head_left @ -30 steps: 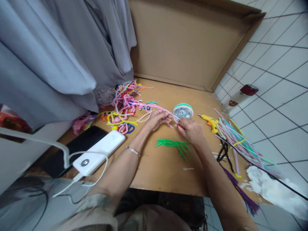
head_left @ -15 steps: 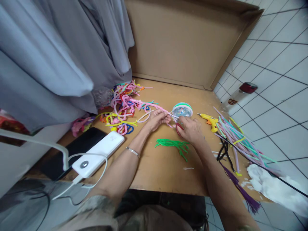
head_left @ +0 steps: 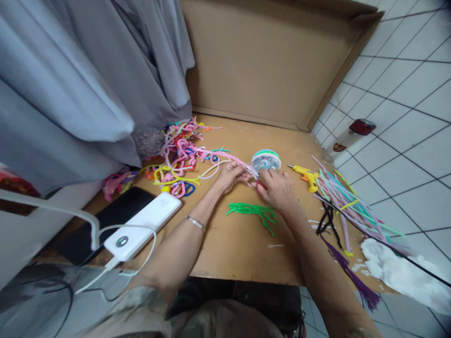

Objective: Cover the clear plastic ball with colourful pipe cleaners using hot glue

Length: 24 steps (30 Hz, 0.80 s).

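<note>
My left hand is closed on a pink pipe cleaner, which trails left to a tangled pile. In my right hand are scissors with a red handle, their blades pointing left at the strand's end by my left fingers. The blades are partly hidden, so whether they touch the strand is unclear. Just behind my right hand sits a round clear case with a green rim. Short green pipe cleaner pieces lie on the table in front of both hands.
The colourful pipe cleaner pile lies at left, near a white power bank with a cable. At right are a yellow glue gun, long pastel pipe cleaners, a purple tassel and white stuffing. A cardboard panel stands behind.
Both hands hold nearly the same place, with the scissors still by the pink strand's end. The whole view has shifted slightly.
</note>
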Each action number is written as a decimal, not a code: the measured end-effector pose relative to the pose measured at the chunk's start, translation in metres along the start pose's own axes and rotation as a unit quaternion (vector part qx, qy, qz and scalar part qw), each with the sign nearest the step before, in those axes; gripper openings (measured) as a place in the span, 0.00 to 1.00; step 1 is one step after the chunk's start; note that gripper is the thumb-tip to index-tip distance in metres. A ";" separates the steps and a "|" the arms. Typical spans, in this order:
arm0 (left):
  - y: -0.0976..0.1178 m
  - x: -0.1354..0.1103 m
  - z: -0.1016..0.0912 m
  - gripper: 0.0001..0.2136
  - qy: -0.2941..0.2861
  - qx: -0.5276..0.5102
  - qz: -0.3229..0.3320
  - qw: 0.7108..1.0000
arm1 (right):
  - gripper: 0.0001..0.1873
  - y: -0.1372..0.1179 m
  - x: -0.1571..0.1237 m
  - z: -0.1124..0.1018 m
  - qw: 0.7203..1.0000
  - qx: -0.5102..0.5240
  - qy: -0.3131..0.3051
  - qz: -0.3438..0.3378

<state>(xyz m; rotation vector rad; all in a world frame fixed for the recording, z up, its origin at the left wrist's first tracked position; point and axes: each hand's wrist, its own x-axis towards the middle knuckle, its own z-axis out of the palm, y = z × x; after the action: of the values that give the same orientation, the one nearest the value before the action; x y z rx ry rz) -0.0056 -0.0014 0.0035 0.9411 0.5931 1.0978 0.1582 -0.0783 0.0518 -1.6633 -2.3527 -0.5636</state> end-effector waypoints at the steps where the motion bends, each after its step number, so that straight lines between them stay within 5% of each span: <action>1: -0.001 0.000 0.000 0.15 -0.005 -0.003 0.001 1.000 | 0.17 0.000 0.000 0.001 1.000 0.000 0.003 -0.002; 24: 0.001 -0.003 0.001 0.13 -0.040 -0.015 -0.009 0.999 | 0.18 0.001 0.000 -0.002 0.999 0.038 -0.030 0.020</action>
<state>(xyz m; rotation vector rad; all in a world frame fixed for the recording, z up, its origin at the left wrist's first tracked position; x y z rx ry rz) -0.0063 -0.0047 0.0048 0.9481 0.5182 1.0451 0.1586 -0.0786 0.0539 -1.7129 -2.3438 -0.4172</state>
